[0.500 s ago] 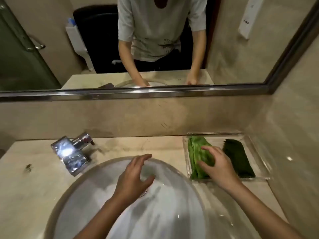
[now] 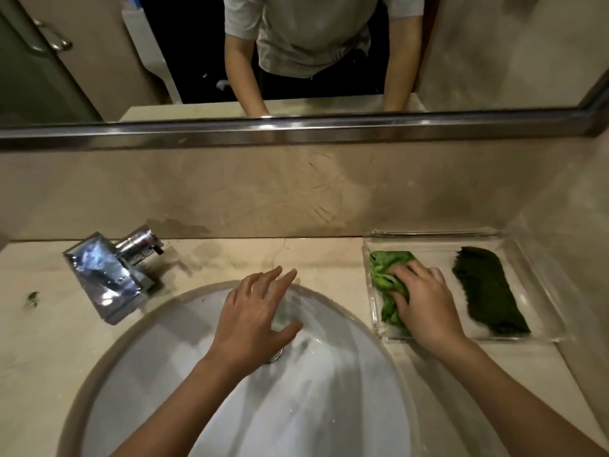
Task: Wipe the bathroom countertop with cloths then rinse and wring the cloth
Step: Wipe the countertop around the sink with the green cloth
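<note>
Head cam, the only view: this looks like the very start. The job is to get a cloth first, & no wiping has begun, I think.

The R hand (image 2: 425,305) is down in the clear tray (image 2: 435,235) at the right end of the countertop (image 2: 39,357). Its fingers (image 2: 407,270) are curled into the light green cloth (image 2: 385,272) & bunch it up, so it has a grip on it. The cloth lies in the left part of the tray. The dark green cloth (image 2: 487,291) lies flat in the right part, just beside the hand, and nothing is touching it.

The L hand (image 2: 253,315) hangs over the back of the sink (image 2: 329,407), palm down, fingers straight & spread apart. It holds nothing. Can't tell if it touches the bowl. The tap (image 2: 105,278) is off to its left, and I see no water running from it.

Both arms reach forward from the bottom of the pic, the R one stretched further out.

Next, I think: lift the light cloth up & out over the tray wall w/o dragging the tray, then bring it to the counter to wipe. The L hand is free to turn the tap or hold the tray down.
</note>
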The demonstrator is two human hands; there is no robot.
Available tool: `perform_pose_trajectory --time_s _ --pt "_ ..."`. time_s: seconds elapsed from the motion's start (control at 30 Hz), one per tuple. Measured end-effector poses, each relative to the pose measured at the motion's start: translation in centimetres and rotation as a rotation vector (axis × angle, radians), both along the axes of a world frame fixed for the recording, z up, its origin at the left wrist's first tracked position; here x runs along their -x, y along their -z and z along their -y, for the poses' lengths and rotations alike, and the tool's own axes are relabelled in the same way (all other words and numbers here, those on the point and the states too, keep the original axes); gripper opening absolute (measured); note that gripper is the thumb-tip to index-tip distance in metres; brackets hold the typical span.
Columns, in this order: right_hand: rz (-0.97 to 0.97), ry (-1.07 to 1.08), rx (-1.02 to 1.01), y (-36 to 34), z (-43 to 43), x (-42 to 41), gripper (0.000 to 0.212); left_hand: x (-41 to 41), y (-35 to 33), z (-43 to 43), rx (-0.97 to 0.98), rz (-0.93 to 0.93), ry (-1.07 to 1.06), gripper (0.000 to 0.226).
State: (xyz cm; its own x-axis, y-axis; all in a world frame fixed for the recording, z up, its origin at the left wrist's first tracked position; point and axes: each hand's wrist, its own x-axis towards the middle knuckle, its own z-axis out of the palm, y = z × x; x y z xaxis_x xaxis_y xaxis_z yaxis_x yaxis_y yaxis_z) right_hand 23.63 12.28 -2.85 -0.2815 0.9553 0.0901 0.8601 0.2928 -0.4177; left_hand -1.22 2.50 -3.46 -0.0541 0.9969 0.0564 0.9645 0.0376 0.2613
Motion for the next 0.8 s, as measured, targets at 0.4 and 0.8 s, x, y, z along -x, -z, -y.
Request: perform_pose_trajectory --time_s 0.4,0.8 --pt "-0.708 -0.022 0.145 -8.5 7.6 5.2 0.016 2.9 -6.0 11.4 0.039 0.138 -0.079 0.061" --pt "-0.81 -0.293 0.536 -10.7 20.5 21.7 0.012 21.5 -7.2 26.2 -0.02 0.057 -0.409 0.053"
